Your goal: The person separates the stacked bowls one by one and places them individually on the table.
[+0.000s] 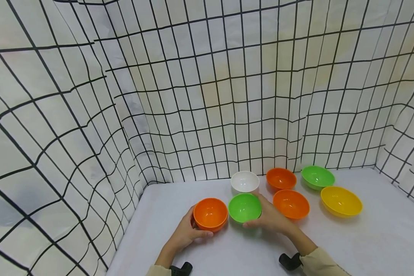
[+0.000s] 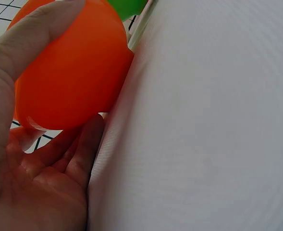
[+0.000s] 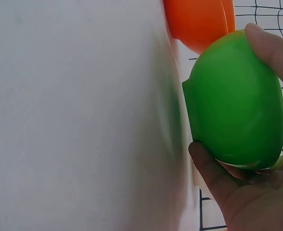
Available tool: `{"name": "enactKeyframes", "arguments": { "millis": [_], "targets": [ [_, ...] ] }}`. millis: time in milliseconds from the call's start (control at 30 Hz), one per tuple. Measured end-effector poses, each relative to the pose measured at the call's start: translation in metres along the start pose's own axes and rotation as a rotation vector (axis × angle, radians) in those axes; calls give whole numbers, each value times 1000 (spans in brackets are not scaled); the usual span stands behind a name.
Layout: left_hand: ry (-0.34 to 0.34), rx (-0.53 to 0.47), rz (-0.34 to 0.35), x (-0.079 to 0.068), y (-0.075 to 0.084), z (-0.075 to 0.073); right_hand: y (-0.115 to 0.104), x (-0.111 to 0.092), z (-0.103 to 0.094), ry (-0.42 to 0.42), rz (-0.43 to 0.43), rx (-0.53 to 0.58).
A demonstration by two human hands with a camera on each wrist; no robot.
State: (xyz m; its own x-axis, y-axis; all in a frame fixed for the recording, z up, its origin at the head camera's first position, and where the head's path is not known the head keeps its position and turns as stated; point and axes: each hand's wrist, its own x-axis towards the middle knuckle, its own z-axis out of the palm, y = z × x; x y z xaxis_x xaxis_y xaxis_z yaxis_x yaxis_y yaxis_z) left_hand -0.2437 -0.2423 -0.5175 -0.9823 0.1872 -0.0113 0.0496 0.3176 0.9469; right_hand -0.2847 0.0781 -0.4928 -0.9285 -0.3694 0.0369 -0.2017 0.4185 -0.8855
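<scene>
My left hand (image 1: 188,229) grips an orange bowl (image 1: 210,212) from its left side, thumb along the near wall. A second orange rim shows just under the first, so two bowls look nested. In the left wrist view, the orange bowl (image 2: 74,67) has its base right by the white cloth, with the thumb and fingers on its wall. My right hand (image 1: 270,216) holds a small green bowl (image 1: 245,207) around its right side. The right wrist view has this green bowl (image 3: 235,103) between thumb and fingers, its base close over the cloth. Both bowls face up, side by side.
Behind the green bowl stands a white bowl (image 1: 245,182). Two orange bowls, one farther back (image 1: 281,179) and one nearer (image 1: 291,204), sit right of my right hand. Beyond are another green bowl (image 1: 318,177) and a yellow bowl (image 1: 341,201). A grid-patterned cloth wall (image 1: 214,96) surrounds the table.
</scene>
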Motion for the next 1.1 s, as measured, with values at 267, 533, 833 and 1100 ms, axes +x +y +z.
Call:
{"name": "enactKeyframes", "arguments": {
  "millis": [267, 533, 833, 1100],
  "targets": [
    [-13, -26, 9, -1, 0, 0, 5, -1, 2, 14, 18, -25],
    [-15, -25, 6, -1, 0, 1, 10, -1, 0, 5, 26, -11],
    [-14, -35, 4, -2, -1, 1, 7, -3, -2, -16, 51, -6],
    [-12, -45, 2, -1, 0, 0, 8, -2, -3, -33, 42, -7]
  ]
}}
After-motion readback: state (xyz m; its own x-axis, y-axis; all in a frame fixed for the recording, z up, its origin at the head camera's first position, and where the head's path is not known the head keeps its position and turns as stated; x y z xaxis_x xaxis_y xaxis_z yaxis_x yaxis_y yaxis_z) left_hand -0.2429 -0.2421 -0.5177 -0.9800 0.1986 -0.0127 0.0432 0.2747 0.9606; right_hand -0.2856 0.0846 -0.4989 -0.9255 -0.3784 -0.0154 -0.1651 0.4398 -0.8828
